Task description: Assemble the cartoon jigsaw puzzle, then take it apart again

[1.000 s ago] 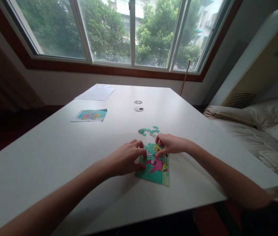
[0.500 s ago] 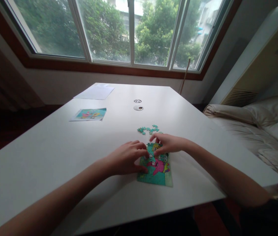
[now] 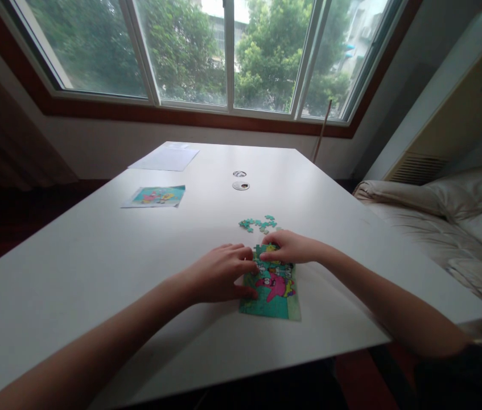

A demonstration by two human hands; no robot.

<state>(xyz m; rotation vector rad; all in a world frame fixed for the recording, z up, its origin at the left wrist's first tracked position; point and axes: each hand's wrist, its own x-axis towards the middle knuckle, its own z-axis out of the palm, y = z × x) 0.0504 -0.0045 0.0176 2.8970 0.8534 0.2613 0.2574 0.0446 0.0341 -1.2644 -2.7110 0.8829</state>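
Observation:
A partly assembled jigsaw puzzle [image 3: 271,304] lies flat on the table, showing a pink cartoon starfish on a green background. My left hand [image 3: 226,274] rests at its left edge, fingers curved onto the surface and thumb held apart lower down. Over the puzzle's upper part is my right hand [image 3: 292,247], palm down, with thumb and index finger bent and a gap between them. It covers part of a yellow cartoon figure. No loose piece shows in either hand. Just beyond the puzzle's notched far edge lie several loose green puzzle pieces [image 3: 258,224].
The white table [image 3: 95,250] carries a printed reference picture [image 3: 159,196] at left and white paper sheets [image 3: 166,159] behind it. Two round inserts [image 3: 241,185] are set in the tabletop's middle. A pale sofa [image 3: 420,210] stands to the right, a window [image 3: 227,57] beyond.
My right thumb has drawn upward and closer to the index finger on the puzzle's top part. My left hand stays at the left edge. The camera view has shifted slightly.

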